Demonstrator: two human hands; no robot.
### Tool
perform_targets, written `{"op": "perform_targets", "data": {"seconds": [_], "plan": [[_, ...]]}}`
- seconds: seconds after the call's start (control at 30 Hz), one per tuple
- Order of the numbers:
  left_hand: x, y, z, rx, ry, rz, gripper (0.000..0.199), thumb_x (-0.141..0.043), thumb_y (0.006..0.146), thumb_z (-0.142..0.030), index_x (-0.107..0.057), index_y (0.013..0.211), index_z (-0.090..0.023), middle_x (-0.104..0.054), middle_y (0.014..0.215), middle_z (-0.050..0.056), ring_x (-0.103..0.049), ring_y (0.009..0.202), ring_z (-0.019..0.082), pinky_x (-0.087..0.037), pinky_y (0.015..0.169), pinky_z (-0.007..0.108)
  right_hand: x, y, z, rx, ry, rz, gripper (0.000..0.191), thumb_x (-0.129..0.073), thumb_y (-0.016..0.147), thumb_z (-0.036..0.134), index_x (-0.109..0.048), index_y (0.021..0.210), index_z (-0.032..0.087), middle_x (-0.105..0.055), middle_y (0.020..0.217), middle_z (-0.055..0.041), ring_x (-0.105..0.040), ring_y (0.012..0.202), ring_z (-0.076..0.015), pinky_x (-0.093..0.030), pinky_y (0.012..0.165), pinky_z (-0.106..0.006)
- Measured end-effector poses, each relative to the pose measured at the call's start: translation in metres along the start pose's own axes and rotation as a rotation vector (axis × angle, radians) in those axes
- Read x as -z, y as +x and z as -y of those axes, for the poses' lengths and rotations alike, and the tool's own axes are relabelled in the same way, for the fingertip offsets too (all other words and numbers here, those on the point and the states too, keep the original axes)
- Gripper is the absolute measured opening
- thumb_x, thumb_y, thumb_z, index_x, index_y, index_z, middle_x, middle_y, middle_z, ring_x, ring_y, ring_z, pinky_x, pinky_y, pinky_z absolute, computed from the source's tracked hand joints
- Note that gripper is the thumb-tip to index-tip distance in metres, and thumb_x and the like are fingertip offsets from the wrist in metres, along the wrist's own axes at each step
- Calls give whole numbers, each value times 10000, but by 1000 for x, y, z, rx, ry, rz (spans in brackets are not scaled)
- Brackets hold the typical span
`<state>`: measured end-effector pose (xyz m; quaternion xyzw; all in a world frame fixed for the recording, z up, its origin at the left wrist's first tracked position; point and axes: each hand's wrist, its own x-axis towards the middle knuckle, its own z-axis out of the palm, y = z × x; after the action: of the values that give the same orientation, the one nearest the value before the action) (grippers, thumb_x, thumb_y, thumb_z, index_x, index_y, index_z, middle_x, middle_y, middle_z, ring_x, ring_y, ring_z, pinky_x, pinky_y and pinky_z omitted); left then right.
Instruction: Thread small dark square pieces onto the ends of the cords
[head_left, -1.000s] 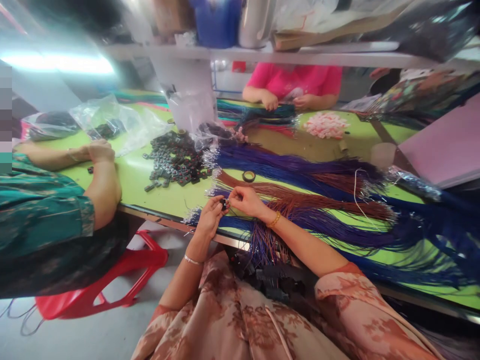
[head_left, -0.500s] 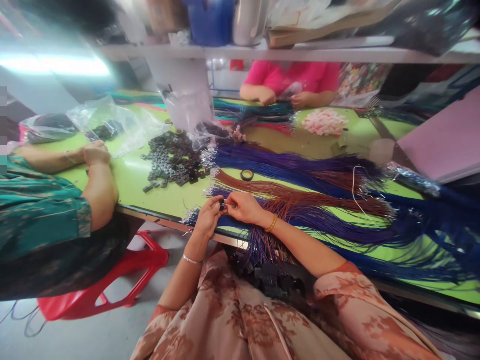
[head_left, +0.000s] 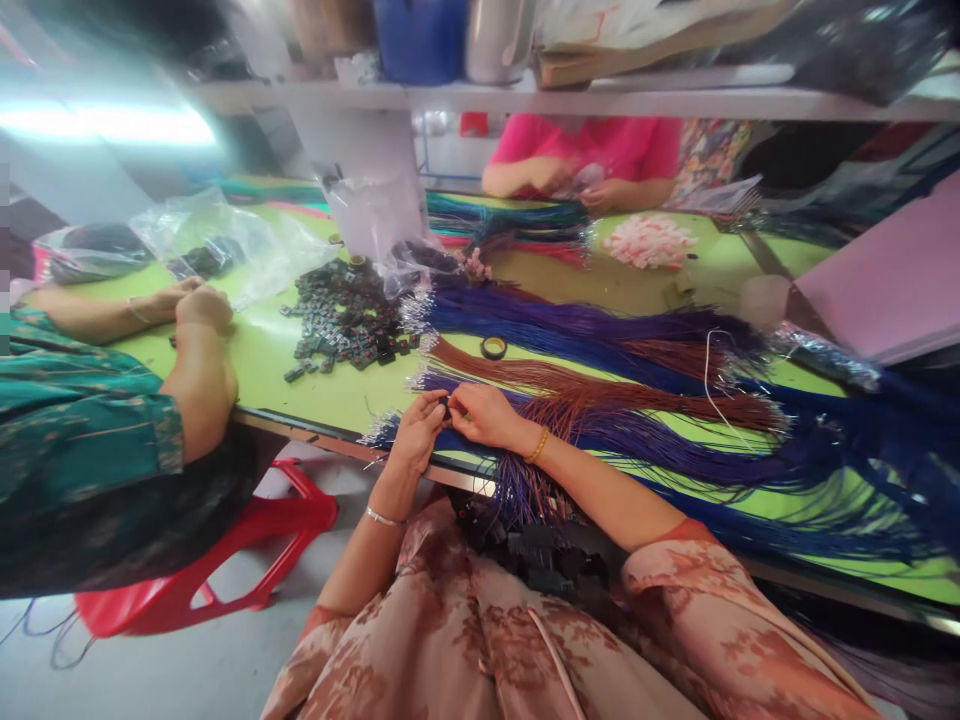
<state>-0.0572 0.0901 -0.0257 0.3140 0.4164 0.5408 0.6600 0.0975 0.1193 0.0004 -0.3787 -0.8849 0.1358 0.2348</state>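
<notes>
My left hand pinches a small black plastic connector just above the table's front edge. My right hand meets it from the right, thumb and fingertips closed at the connector on what looks like a thin wire, mostly hidden by the fingers. Under and beside my hands lie bundles of blue and purple wires with bare silvery ends. Brown wires run behind them. Some wires hang over the edge towards my lap, where several black connectors rest.
A heap of black connectors lies at the left, near a tape roll. Pink pieces are piled at the back. One co-worker's arms rest at the left; another in pink sits opposite. A red stool stands below left.
My right fingertips have moved slightly left, closer against the connector, which is now more covered. The opposite co-worker's hands have come nearer together.
</notes>
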Motion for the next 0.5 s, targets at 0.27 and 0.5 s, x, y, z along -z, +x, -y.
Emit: {"op": "perform_targets", "data": {"seconds": [0.27,0.5], "plan": [[-4,0,3,-43,-39,-94,348,-761,636,-237,-624,948,-167,-644,835,11,-594,724,98,-475,703,242,-3,0,-1,-63,67,-25,76,-546,813,181,-610,815,141,-650,773,-63,-533,670,-147,-350,628,-252],[-8,0,6,-45,20,-167,343,-748,631,-228,-609,938,-162,-653,803,8,-578,660,82,-450,629,215,-7,0,4,-116,50,-3,84,-556,804,184,-625,812,138,-661,777,-61,-536,669,-145,-334,625,-250]]}}
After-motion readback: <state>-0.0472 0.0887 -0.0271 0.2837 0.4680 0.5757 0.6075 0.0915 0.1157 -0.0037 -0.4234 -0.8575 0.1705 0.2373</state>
